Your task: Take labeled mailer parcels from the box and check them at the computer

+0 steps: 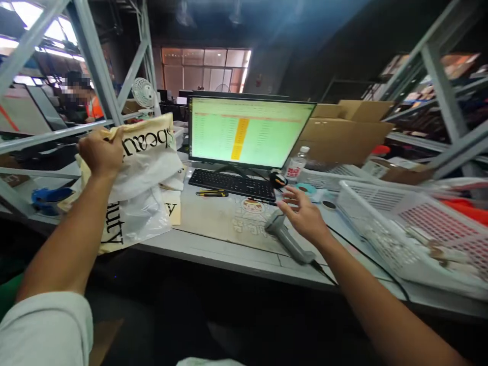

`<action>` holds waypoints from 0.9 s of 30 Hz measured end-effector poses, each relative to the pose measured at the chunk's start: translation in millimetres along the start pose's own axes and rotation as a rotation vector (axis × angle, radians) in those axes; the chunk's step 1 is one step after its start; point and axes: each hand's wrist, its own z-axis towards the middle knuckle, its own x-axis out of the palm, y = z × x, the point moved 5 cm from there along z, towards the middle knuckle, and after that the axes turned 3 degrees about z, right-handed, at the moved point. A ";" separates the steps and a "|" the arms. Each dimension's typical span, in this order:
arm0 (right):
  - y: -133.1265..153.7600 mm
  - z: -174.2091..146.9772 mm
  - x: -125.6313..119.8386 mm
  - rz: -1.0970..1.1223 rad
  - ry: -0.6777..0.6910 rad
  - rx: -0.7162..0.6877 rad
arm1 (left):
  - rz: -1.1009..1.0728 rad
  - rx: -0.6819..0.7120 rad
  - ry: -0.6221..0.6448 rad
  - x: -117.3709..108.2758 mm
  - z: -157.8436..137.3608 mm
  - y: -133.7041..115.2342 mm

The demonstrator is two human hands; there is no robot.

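Observation:
My left hand is closed on the top edge of a cream plastic bag with black lettering, lifted at the left of the desk. A clear plastic bag and more lettered cream bags hang or lie just below it. My right hand has its fingers apart and holds nothing. It hovers beside the grey barcode scanner, which lies on the desk mat with its cable trailing right. Just beyond those fingers sits a black mouse, next to the black keyboard.
A lit monitor stands behind the keyboard, with a yellow-black cutter in front. A bottle, tape rolls and a white basket are on the right. Cardboard boxes stand behind; metal frames flank the desk. Another person is far left.

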 end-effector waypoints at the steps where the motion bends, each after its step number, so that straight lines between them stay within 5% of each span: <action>1: -20.1 -11.8 -25.2 -0.029 -0.048 0.029 | -0.064 0.076 -0.072 -11.6 -23.0 -14.2; 4: -74.1 -39.1 -78.0 -0.126 -0.137 0.096 | -0.188 0.442 -0.150 -30.8 -123.7 -51.1; 6: -104.1 -48.6 -95.7 -0.205 -0.161 0.119 | -0.249 0.700 0.005 -23.7 -199.7 -63.9; 8: -128.3 -51.5 -104.4 -0.300 -0.174 0.107 | -0.274 0.816 0.276 -4.3 -260.6 -60.4; 11: -158.7 -49.7 -109.6 -0.400 -0.163 0.088 | -0.201 0.769 0.568 26.3 -304.5 -37.0; 16: -182.5 -36.0 -109.0 -0.471 -0.170 0.057 | -0.196 0.542 0.736 47.6 -303.0 -14.1; 20: -120.1 -24.3 -74.2 -0.442 -0.191 -0.157 | -0.232 0.502 0.729 47.7 -299.0 -15.1; 24: -12.5 -54.3 15.8 -0.199 0.186 -0.471 | -0.130 0.464 0.756 38.9 -300.8 -19.6; 27: 27.9 -82.9 85.9 -0.197 0.489 -0.565 | 0.019 0.378 0.794 24.4 -298.3 -12.2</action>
